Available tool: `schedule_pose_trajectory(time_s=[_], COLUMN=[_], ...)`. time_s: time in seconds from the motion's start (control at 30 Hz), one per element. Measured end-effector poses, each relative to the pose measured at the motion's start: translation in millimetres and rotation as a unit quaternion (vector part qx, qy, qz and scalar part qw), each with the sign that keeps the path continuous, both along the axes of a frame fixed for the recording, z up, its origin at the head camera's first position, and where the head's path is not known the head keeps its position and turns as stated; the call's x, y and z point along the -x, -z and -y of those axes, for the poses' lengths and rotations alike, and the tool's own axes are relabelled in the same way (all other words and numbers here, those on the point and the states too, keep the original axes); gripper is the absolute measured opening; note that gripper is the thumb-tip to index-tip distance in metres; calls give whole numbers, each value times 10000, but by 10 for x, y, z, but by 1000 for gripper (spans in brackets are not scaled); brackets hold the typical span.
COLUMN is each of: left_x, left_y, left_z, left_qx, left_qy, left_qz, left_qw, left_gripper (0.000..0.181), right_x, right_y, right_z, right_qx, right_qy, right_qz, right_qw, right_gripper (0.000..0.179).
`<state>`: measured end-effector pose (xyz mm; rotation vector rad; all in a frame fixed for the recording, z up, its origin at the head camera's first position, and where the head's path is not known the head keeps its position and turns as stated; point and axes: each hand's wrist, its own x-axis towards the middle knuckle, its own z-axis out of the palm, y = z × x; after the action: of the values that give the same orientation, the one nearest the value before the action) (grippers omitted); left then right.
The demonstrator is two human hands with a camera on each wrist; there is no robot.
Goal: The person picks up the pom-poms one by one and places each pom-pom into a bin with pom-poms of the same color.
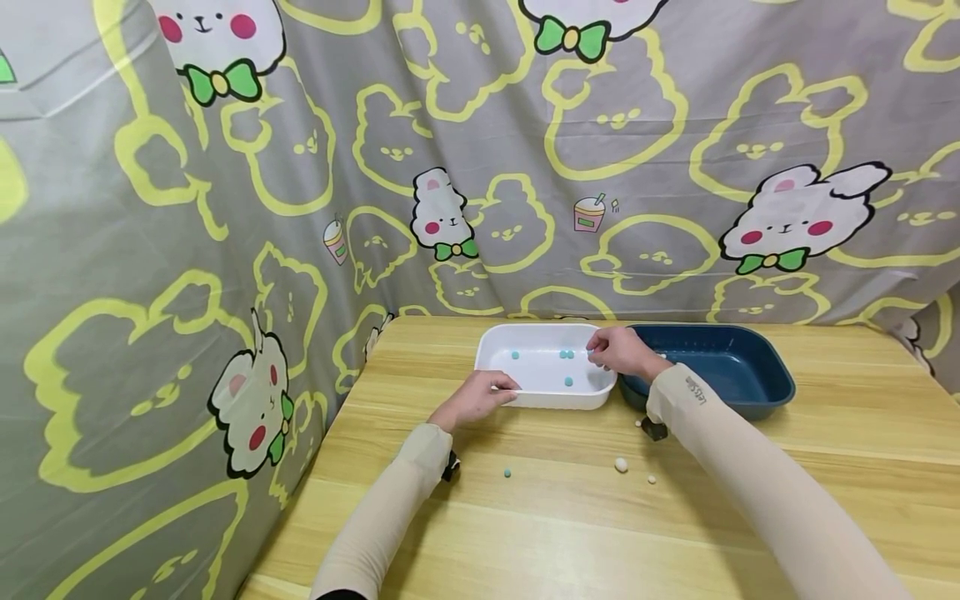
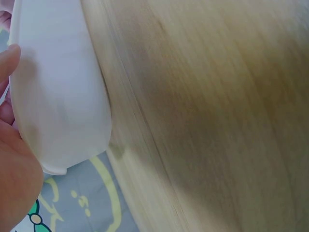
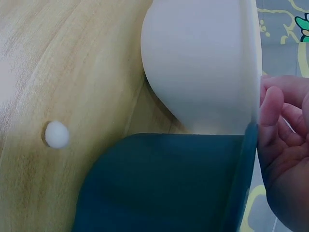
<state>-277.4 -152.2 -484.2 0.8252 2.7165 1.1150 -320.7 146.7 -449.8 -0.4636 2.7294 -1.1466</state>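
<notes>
A white plastic basin (image 1: 551, 401) stands on the table with several small teal balls (image 1: 568, 382) inside. My left hand (image 1: 480, 395) grips its near left rim; in the left wrist view the thumb (image 2: 9, 60) lies outside the wall and the fingers go over the edge. Above the basin's right end, my right hand (image 1: 621, 351) has thumb and fingertips pinched together, with a speck of blue showing at the tips, seemingly a small teal ball. The right wrist view hides what lies between those fingers. Beside the white basin sits a dark blue basin (image 1: 757, 379).
In front of the basins a teal ball (image 1: 507, 472), a larger white ball (image 1: 621, 465) and a smaller white ball (image 1: 652, 480) lie on the wooden table (image 1: 555, 533). A patterned curtain (image 1: 480, 167) hangs behind and along the left side.
</notes>
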Motion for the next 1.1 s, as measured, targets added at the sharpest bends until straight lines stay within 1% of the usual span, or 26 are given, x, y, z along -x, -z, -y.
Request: schedule_pose_trajectory(time_s=[0.13, 0.33, 0.53, 0.83, 1.1], left_x=[3, 9, -4, -22, -1], left_y=[1, -3, -4, 3, 2], left_z=[0, 4, -2, -5, 9], left_qx=[19, 34, 73, 46, 60], left_qy=[3, -1, -50, -23, 8], left_qz=[-37, -87, -87, -74, -99], left_qw=[10000, 10000, 9999, 10000, 9999], left_gripper=[9, 9, 9, 9, 9], right_x=[12, 31, 50, 50, 59], right_y=[-3, -21, -19, 25, 9], right_z=[-7, -10, -29, -33, -29], right_qx=[124, 145, 229, 364, 254], right_qy=[55, -37, -72, -15, 3], right_qz=[146, 102, 160, 219, 197], right_qw=[9998, 9998, 9996, 9991, 9995], right_gripper=[17, 19, 21, 23, 27])
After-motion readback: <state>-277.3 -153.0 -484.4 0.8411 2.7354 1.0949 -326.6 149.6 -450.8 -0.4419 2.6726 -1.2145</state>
